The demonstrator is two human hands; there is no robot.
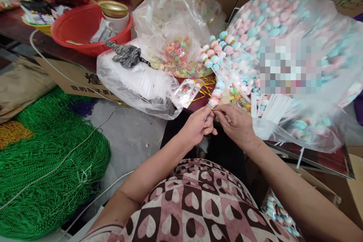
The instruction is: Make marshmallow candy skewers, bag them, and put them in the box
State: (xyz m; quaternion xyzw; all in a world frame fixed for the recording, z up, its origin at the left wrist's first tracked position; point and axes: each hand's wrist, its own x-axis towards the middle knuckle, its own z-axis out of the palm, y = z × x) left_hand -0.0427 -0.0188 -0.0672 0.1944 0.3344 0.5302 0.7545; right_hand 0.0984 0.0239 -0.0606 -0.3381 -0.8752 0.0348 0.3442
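Observation:
Against the base of an upright candy skewer of pink, white and blue marshmallows, my left hand is closed. My right hand pinches a thin gold twist tie at the same spot, just under the lowest candy. Loose gold twist ties lie on the table behind my left hand, beside a small pack of printed cards. Other finished-looking marshmallow skewers rest farther back. Ring-shaped gummies and white sticks are near my right hand.
A big clear bag of marshmallows fills the right side. Behind stands a bag of gummy rings. To the left are a plastic bag with white contents, a red basin and a heap of green cord below table height.

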